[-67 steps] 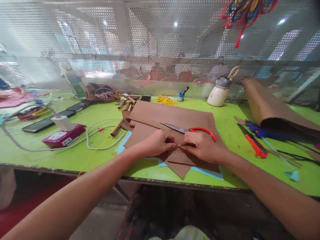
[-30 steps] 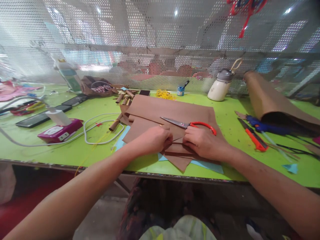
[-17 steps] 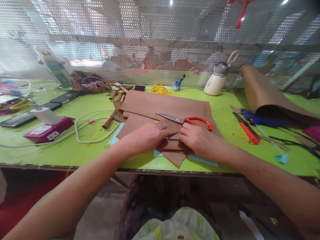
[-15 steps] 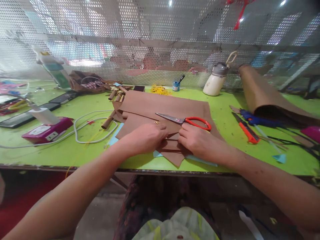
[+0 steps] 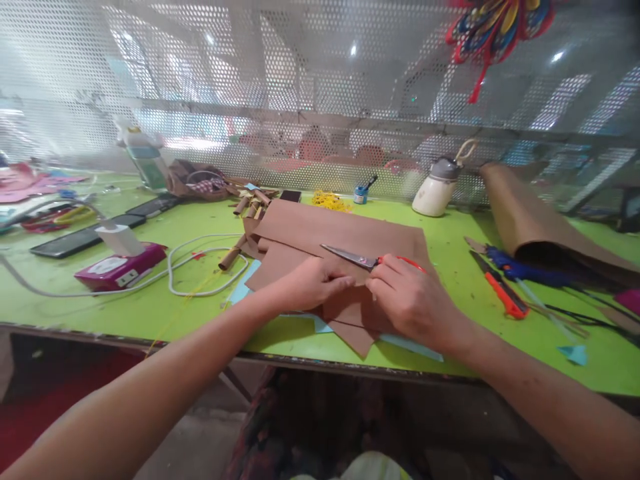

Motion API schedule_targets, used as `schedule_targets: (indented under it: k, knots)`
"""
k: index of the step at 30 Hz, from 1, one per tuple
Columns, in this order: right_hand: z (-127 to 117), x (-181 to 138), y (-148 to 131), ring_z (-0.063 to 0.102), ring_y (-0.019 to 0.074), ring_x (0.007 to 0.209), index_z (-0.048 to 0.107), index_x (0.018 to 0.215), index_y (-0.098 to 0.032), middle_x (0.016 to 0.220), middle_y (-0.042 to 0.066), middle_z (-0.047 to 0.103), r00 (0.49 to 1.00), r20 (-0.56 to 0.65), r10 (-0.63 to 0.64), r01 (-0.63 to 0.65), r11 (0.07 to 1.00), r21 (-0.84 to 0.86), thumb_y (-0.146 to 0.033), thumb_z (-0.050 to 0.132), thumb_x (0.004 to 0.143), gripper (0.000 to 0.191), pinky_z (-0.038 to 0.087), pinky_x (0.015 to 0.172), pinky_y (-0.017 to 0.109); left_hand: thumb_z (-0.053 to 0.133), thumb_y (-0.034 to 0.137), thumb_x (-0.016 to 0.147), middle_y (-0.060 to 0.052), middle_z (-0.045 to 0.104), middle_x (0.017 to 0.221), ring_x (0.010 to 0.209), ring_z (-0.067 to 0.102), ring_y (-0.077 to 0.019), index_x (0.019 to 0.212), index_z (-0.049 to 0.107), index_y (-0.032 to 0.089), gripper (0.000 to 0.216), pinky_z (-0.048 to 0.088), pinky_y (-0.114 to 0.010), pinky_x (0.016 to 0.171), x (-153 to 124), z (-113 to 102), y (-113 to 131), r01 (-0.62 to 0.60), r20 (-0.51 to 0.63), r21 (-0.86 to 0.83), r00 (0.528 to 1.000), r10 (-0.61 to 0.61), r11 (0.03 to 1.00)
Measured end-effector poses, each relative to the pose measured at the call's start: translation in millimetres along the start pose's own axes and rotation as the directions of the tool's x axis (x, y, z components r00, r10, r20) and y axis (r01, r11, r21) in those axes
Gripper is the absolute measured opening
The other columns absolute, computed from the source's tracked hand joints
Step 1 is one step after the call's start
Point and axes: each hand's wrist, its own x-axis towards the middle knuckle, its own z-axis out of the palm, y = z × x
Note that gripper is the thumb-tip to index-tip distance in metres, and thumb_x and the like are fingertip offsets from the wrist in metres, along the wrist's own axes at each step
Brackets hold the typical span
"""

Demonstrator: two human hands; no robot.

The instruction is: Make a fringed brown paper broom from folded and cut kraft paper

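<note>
Both my hands rest on a stack of brown paper sheets [image 5: 320, 230] near the front edge of a green table [image 5: 200, 313]. My left hand [image 5: 313, 283] is closed, its fingertips pressed down on a small piece of brown paper. My right hand [image 5: 413, 300] meets it fingertip to fingertip, pinching the same piece. Red-handled scissors [image 5: 355, 257] lie on the brown sheets just behind my fingers, their handles partly hidden by my right hand. Light blue paper [image 5: 240, 290] sticks out from under the brown stack.
A white cable [image 5: 200, 267] loops beside a pink box [image 5: 120, 270] on the left. Rolled brown paper tubes [image 5: 250, 203] lie behind the stack. An orange utility knife [image 5: 503, 293], a blue glue gun [image 5: 520, 267] and a brown paper roll [image 5: 525, 213] lie right. A white bottle [image 5: 437, 190] stands against a perforated screen.
My hands have drawn closer, fingertips now meeting over the small brown piece. My right hand has moved up toward the scissors and covers part of the handles. The view has tilted slightly.
</note>
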Motion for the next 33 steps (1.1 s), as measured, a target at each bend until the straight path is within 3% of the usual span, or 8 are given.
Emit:
schedule_targets:
  k: [7, 17, 22, 26, 30, 33]
  knots:
    - [-0.5, 1.6, -3.2, 0.042, 0.0227, 0.08, 0.053, 0.07, -0.017, 0.075, 0.009, 0.052, 0.999, -0.022, 0.031, -0.031, 0.999, 0.011, -0.01, 0.039, 0.085, 0.022, 0.036, 0.07, 0.036, 0.043, 0.052, 0.08, 0.004, 0.033, 0.052, 0.05, 0.028, -0.0071, 0.056, 0.044, 0.014, 0.045, 0.02, -0.022, 0.046, -2.9, -0.3, -2.4, 0.133, 0.1, -0.111, 0.988, -0.122, 0.985]
    - [0.6, -0.6, -3.7, 0.044, 0.0236, 0.085, 0.058, 0.076, -0.016, 0.083, 0.011, 0.056, 0.995, -0.084, 0.055, -0.053, 0.998, 0.027, -0.009, 0.039, 0.086, 0.022, 0.038, 0.073, 0.037, 0.045, 0.057, 0.077, 0.005, 0.027, 0.051, 0.046, 0.025, -0.0066, 0.059, 0.04, 0.016, 0.045, 0.018, -0.022, 0.043, -7.7, -4.5, -2.4, 0.254, 0.272, -0.314, 0.947, -0.17, 0.915]
    - [-0.9, 0.6, -7.1, 0.045, 0.0233, 0.089, 0.058, 0.076, -0.016, 0.091, 0.012, 0.058, 0.991, -0.122, 0.059, -0.051, 0.996, 0.071, -0.009, 0.039, 0.086, 0.023, 0.04, 0.077, 0.038, 0.051, 0.058, 0.073, 0.005, 0.025, 0.051, 0.045, 0.021, -0.0056, 0.055, 0.036, 0.016, 0.047, 0.015, -0.022, 0.042, -7.3, -2.1, -1.2, 0.269, 0.254, -0.336, 0.949, -0.188, 0.903]
    - [1.4, 2.1, -8.0, 0.049, 0.0227, 0.093, 0.059, 0.081, -0.015, 0.095, 0.013, 0.059, 0.989, -0.126, 0.079, -0.054, 0.98, 0.191, -0.009, 0.038, 0.086, 0.023, 0.042, 0.081, 0.038, 0.052, 0.055, 0.073, 0.006, 0.028, 0.05, 0.045, 0.022, -0.0056, 0.059, 0.044, 0.015, 0.043, 0.016, -0.021, 0.043, -7.3, -2.1, -2.1, 0.296, 0.225, -0.308, 0.946, -0.233, 0.904]
    - [3.8, 1.9, -5.0, 0.054, 0.0197, 0.09, 0.058, 0.093, -0.016, 0.094, 0.01, 0.062, 0.97, -0.1, 0.221, -0.152, 0.873, 0.463, -0.013, 0.046, 0.083, 0.016, 0.044, 0.083, 0.035, 0.05, 0.051, 0.076, 0.005, 0.034, 0.052, 0.047, 0.027, -0.0061, 0.067, 0.055, 0.013, 0.039, 0.02, -0.02, 0.044, -6.9, -2.4, -5.0, 0.256, 0.176, -0.262, 0.961, -0.215, 0.93]
    - [5.6, 1.4, -0.3, 0.058, 0.0168, 0.087, 0.054, 0.107, -0.018, 0.098, 0.006, 0.062, 0.924, 0.021, 0.382, -0.279, 0.636, 0.72, -0.018, 0.052, 0.08, 0.027, 0.047, 0.078, 0.03, 0.048, 0.047, 0.078, 0.004, 0.038, 0.053, 0.049, 0.03, -0.0064, 0.069, 0.059, 0.012, 0.038, 0.021, -0.02, 0.044, -5.6, -0.8, -4.0, 0.186, 0.124, -0.201, 0.979, -0.164, 0.962]
